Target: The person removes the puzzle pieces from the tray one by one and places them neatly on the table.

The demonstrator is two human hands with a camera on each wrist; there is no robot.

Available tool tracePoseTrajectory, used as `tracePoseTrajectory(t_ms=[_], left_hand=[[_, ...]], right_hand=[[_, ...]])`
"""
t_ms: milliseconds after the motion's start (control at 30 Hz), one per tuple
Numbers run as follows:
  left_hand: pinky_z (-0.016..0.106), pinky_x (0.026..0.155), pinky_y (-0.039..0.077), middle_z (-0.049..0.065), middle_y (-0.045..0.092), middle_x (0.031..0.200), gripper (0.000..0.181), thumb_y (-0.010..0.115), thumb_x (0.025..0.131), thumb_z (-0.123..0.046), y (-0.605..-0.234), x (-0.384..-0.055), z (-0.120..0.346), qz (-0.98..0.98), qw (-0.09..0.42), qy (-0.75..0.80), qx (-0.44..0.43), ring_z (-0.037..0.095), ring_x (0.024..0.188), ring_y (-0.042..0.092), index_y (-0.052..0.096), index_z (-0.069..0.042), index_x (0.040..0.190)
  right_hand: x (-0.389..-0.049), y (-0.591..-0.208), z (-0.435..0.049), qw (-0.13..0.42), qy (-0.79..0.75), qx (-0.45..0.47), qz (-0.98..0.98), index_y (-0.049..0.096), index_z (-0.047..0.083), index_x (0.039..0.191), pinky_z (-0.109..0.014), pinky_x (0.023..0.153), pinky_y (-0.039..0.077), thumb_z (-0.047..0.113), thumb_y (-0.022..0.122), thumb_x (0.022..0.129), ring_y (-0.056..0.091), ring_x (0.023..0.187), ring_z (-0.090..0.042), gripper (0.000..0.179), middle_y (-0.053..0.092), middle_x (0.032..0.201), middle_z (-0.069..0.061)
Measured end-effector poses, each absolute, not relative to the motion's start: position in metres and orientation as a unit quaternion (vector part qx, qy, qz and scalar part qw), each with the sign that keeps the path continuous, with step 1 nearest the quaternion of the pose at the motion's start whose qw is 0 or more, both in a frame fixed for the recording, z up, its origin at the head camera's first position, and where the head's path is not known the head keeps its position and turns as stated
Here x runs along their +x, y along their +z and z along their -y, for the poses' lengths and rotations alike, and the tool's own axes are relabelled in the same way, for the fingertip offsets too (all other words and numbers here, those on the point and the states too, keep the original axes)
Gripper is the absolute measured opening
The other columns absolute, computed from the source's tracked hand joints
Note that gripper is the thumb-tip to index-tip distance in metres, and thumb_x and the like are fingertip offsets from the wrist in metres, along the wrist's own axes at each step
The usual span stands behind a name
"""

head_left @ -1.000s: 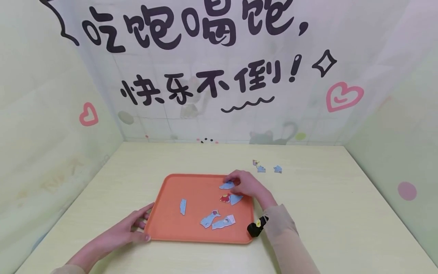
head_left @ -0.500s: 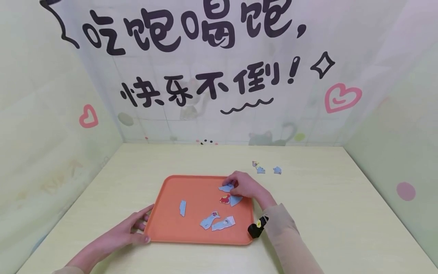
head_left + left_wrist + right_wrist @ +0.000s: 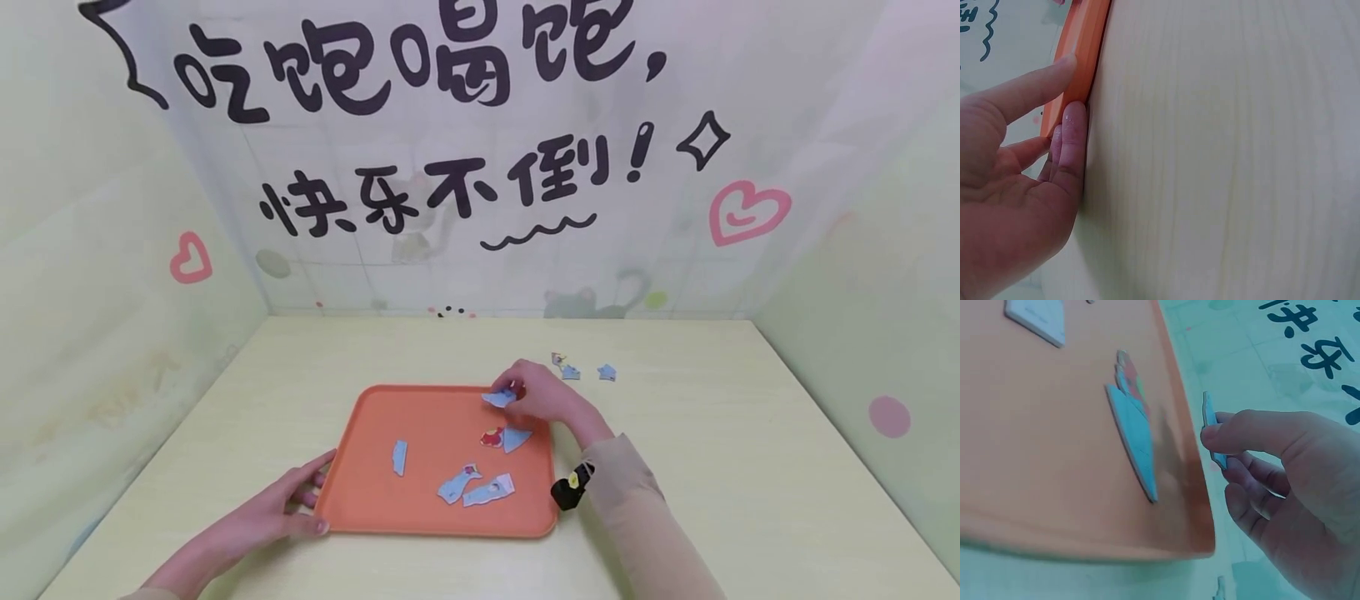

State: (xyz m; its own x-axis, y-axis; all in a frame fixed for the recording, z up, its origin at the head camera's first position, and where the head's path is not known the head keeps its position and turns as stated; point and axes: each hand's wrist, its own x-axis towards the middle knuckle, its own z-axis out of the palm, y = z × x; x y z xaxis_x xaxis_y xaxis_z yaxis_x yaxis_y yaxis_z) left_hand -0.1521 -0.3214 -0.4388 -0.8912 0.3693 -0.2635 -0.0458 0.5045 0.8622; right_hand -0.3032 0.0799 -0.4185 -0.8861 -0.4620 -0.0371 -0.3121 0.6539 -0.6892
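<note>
Head view: bright, even, diffuse light; a soft shadow lies on the tabletop (image 3: 750,467) beside the right sleeve (image 3: 648,521), off the near right corner of the orange tray (image 3: 427,417). Left wrist view: dimmer, with gradual shading beside the left hand (image 3: 1022,178). Right wrist view: blue-green cast; the tray's foreground rim is blurred.

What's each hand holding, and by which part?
Right hand: blue piece, toward its right end in head view. Left hand: orange tray, near its left front corner.
</note>
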Motion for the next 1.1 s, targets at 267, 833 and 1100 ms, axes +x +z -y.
tracePoseTrajectory(t_ms=[267,833,1100], left_hand=[[0.019,0.085,0.043,0.017,0.036,0.141,0.094,0.073,0.088,-0.022,-0.437,-0.151,0.321,-0.844,0.218,0.483,0.085,0.003,0.106,0.051,0.013,-0.018,0.160],[0.018,0.086,0.045,0.018,0.036,0.142,0.094,0.074,0.087,-0.021,-0.437,-0.150,0.321,-0.844,0.210,0.486,0.088,0.001,0.106,0.051,0.014,-0.018,0.160],[0.019,0.085,0.043,0.016,0.036,0.141,0.094,0.074,0.087,-0.023,-0.436,-0.152,0.321,-0.845,0.221,0.481,0.075,0.003,0.106,0.051,0.014,-0.019,0.160]], right_hand=[[-0.313,-0.405,-0.099,0.051,-0.331,-0.249,-0.909,0.072,0.013,0.116,-0.033,0.086,0.053,0.011,0.070,0.089,0.057,0.104,-0.023,0.027,0.063,0.114,-0.005],[-0.336,-0.389,-0.194,-0.043,-0.295,-0.268,-0.916,0.071,0.005,0.116,-0.047,0.085,0.052,0.000,0.066,0.086,0.059,0.102,-0.031,0.031,0.064,0.118,-0.017],[-0.345,-0.396,-0.239,-0.083,-0.274,-0.257,-0.923,0.070,0.001,0.117,-0.054,0.089,0.050,-0.004,0.066,0.086,0.060,0.103,-0.036,0.032,0.066,0.116,-0.021]])
